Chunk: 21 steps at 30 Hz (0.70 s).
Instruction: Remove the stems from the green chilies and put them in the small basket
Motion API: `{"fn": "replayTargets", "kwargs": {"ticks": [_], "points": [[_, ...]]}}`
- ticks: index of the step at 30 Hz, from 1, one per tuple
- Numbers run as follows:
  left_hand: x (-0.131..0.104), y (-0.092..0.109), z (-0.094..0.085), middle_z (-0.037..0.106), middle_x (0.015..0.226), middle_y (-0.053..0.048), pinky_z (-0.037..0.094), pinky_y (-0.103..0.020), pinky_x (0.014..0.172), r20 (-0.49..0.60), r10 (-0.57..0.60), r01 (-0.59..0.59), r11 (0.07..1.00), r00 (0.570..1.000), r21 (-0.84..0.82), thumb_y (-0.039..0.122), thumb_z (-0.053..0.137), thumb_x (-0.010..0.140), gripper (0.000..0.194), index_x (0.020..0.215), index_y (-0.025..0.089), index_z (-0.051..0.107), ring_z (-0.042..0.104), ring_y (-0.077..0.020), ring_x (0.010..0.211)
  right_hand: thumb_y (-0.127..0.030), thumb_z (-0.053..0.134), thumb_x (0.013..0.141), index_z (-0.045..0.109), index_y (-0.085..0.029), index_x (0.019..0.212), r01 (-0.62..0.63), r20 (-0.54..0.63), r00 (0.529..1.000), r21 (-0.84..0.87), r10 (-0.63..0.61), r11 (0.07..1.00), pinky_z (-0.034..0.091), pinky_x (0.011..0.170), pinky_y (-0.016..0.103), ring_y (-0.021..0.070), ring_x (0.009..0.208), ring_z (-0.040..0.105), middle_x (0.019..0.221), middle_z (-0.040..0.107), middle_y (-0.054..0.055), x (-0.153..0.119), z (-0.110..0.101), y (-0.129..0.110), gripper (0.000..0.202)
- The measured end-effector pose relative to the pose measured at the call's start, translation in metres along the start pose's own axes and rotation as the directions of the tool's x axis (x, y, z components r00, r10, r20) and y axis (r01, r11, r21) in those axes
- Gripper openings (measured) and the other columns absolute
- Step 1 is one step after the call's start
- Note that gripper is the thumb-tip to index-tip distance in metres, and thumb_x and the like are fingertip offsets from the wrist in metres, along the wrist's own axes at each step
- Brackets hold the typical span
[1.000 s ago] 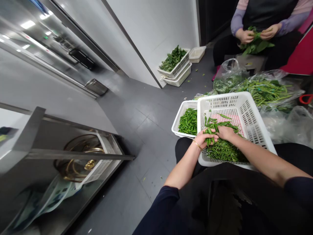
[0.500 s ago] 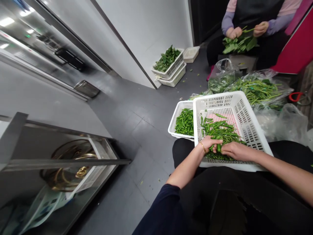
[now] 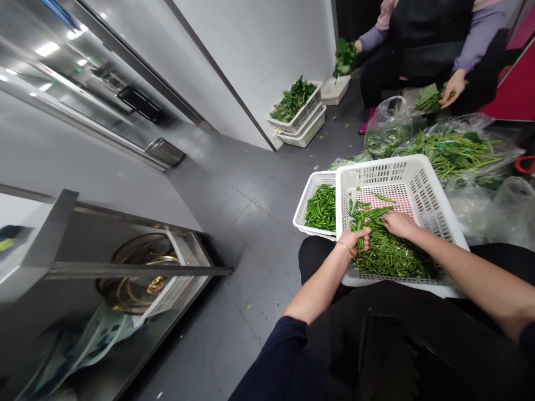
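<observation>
A large white slotted basket (image 3: 422,184) rests on my lap, its near half heaped with green chili peppers (image 3: 388,256). My left hand (image 3: 356,240), a gold bangle at the wrist, is closed around a few peppers at the basket's left side. My right hand (image 3: 399,223) lies on the heap further in, fingers touching a pepper near the pink basket floor. A smaller white basket (image 3: 307,197) of green peppers (image 3: 322,207) sits on the floor just left of the large one.
Clear bags of long green stems (image 3: 451,150) lie behind the basket. Across from me a seated person holds leafy greens (image 3: 428,97) and reaches toward stacked white baskets of leaves (image 3: 295,100) by the wall. A steel cabinet (image 3: 104,267) stands at my left.
My right hand has moved from the near edge of the heap further into the basket. The person opposite has spread both arms apart, one reaching toward the wall baskets.
</observation>
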<state>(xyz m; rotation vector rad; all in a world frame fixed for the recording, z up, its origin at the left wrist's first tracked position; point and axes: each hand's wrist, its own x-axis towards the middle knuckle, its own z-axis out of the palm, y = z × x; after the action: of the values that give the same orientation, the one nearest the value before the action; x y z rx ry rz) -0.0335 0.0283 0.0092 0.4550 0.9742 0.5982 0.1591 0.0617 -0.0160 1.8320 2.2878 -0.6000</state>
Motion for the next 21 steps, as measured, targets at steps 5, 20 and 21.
{"fn": "replayTargets", "kwargs": {"ticks": [5,20,21], "points": [[0.015,-0.017,0.016,0.056,0.062,0.0,0.038,-0.02,0.042,-0.07,0.06,-0.053,0.993,0.996,0.105,0.03,0.078,0.055,0.033,0.071,0.011,0.057,0.049,-0.0064,0.046,-0.029,0.041,0.084,0.06,-0.019,0.081,0.252,-0.127,0.966,0.299,-0.223,0.92,0.042,0.073,0.028,0.0183,0.079,0.06,0.086,0.066,0.007,-0.055,0.0,-0.001,0.022],[-0.022,0.0,0.002,0.054,0.059,0.001,0.036,-0.019,0.043,0.063,0.143,-0.126,0.969,0.988,-0.212,0.026,0.075,0.056,0.035,0.082,0.013,0.056,0.054,-0.0098,0.05,-0.037,0.064,0.068,0.064,-0.018,0.07,0.044,0.257,0.94,0.559,-0.224,0.828,0.041,0.051,0.022,0.012,0.052,0.056,0.056,0.062,-0.001,-0.015,-0.011,-0.001,0.019],[-0.024,0.002,0.002,0.055,0.061,0.001,0.036,-0.019,0.043,0.111,0.104,-0.075,0.967,0.988,-0.242,0.026,0.073,0.057,0.034,0.083,0.013,0.056,0.058,-0.0119,0.054,-0.04,0.061,0.071,0.067,-0.019,0.074,0.068,0.236,0.951,0.473,-0.201,0.878,0.042,0.054,0.022,0.0131,0.057,0.058,0.061,0.065,0.0,-0.01,-0.015,-0.001,0.022]]}}
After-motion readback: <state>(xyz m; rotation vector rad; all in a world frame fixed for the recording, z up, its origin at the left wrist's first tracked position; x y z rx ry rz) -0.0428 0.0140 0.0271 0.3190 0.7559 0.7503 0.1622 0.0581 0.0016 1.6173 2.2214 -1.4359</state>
